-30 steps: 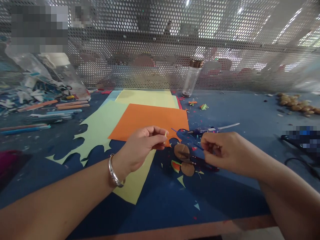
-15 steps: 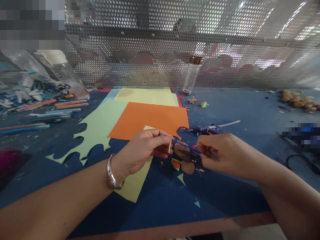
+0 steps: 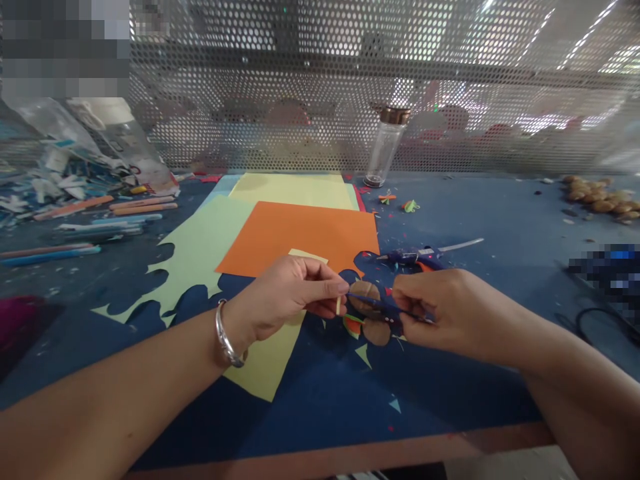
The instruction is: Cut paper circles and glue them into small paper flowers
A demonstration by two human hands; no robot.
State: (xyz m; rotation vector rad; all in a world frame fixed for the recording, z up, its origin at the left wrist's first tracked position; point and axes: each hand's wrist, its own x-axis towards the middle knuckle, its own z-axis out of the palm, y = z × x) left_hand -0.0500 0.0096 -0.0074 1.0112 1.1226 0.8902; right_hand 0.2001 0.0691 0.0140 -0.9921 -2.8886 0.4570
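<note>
My left hand (image 3: pixel 305 293), wearing a silver bangle, pinches a small pale-yellow paper strip (image 3: pixel 339 305) between thumb and fingers. My right hand (image 3: pixel 430 307) is closed around a slim blue tool (image 3: pixel 373 300) with a narrow tip; its exact kind is unclear. That tip reaches the left fingertips, beside the strip. Below the tool lie two brown discs (image 3: pixel 376 332) and a small orange-and-green paper piece (image 3: pixel 353 325). Scissors on the table there are mostly hidden by the tool and right hand. A yellow paper sheet (image 3: pixel 267 360) lies under my left hand.
An orange sheet (image 3: pixel 305 233) overlaps a cut-out light-green sheet (image 3: pixel 195 240). Beyond my right hand lies a glue gun (image 3: pixel 413 256). A glass bottle (image 3: pixel 385 150) stands by the perforated metal screen (image 3: pixel 240 120). Coloured sticks (image 3: pixel 143 205) lie left; a blue device (image 3: pixel 607 273) sits right.
The right hand has brought the blue tool's tip down and left to the left fingertips. My left hand has shifted slightly right, still pinching the strip.
</note>
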